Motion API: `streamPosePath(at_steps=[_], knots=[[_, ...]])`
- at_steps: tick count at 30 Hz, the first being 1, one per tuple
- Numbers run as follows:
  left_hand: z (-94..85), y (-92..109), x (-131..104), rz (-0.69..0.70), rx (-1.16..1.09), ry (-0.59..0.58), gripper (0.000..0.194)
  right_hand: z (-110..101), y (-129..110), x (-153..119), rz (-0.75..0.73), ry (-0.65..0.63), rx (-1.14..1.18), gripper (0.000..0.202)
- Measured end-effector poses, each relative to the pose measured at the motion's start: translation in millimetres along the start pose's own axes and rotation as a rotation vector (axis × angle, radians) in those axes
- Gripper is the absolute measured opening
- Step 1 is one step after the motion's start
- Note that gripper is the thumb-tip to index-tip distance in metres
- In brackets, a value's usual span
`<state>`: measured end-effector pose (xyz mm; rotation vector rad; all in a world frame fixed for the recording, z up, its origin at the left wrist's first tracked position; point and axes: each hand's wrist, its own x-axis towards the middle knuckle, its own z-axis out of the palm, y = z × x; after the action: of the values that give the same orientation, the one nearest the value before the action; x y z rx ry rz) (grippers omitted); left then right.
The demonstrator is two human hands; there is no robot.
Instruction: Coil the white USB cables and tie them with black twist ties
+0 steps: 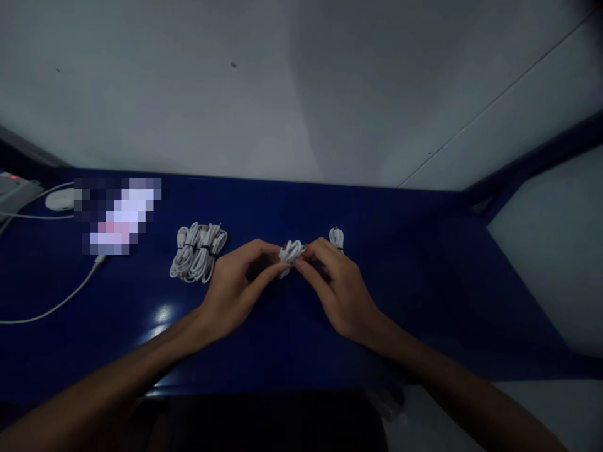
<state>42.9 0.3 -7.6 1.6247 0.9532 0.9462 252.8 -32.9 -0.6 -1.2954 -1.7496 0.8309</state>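
Observation:
Between my two hands, at the middle of the head view, is a coiled white cable (292, 251). My left hand (238, 282) pinches its left side with thumb and fingers. From the other side my right hand (336, 282) grips the same coil, fingertips closed on it. Several more coiled white cables (198, 252), bound with dark ties, lie in a pile left of my left hand. Just behind my right hand rests another white cable coil (336, 237), its lower part hidden by the fingers.
A blue table (264, 351) carries everything, with a pale wall (211, 113) behind it. At left lies a blurred-out bright-screened device (125, 216) with a white cord (70, 304) plugged in. Beside it are a white rounded object (59, 199) and a box with a red light (16, 188).

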Motion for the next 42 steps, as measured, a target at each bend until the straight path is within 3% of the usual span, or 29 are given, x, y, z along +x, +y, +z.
streamPosePath(at_steps=[5, 7, 9, 12, 17, 23, 28, 33, 39, 42], knots=[[-1.7, -3.4, -1.0, 0.185, 0.172, 0.022, 0.016, -9.0, -1.2, 4.6, 0.492, -0.25, 0.646, 0.017], [-1.2, -4.0, -0.9, 0.216, 0.187, 0.021, 0.017, -9.9, 0.7, 5.8, 0.616, -0.283, 0.783, 0.017], [0.0, -3.0, -1.3, 0.212, 0.184, 0.021, 0.016, -9.3, 1.8, 6.1, 0.65, -0.281, 0.826, 0.017], [2.2, 0.5, -2.3, 0.145, 0.142, 0.022, 0.014, -7.7, 1.0, 4.9, 0.53, -0.236, 0.748, 0.019], [4.9, 3.4, 0.1, -0.034, -0.065, -0.019, 0.016, -6.6, -3.7, 0.2, 0.272, -0.086, 0.423, 0.02], [4.6, 5.3, 5.3, -0.198, -0.291, -0.082, 0.024, -6.4, -4.7, -2.4, 0.197, -0.08, 0.329, 0.017], [3.7, 5.2, 5.8, -0.238, -0.376, -0.047, 0.024, -6.1, -4.5, -2.3, 0.148, -0.041, 0.238, 0.02], [1.0, 2.6, 6.6, -0.263, -0.411, -0.02, 0.02, -4.3, -4.5, -3.6, 0.073, 0.006, 0.153, 0.008], [2.2, 1.9, 7.3, -0.286, -0.472, -0.058, 0.025, -2.6, -0.4, -2.7, -0.195, 0.069, -0.107, 0.012], [2.9, 2.4, 7.1, -0.297, -0.489, -0.071, 0.026, -3.1, 3.0, -2.3, -0.257, 0.091, -0.198, 0.01]])
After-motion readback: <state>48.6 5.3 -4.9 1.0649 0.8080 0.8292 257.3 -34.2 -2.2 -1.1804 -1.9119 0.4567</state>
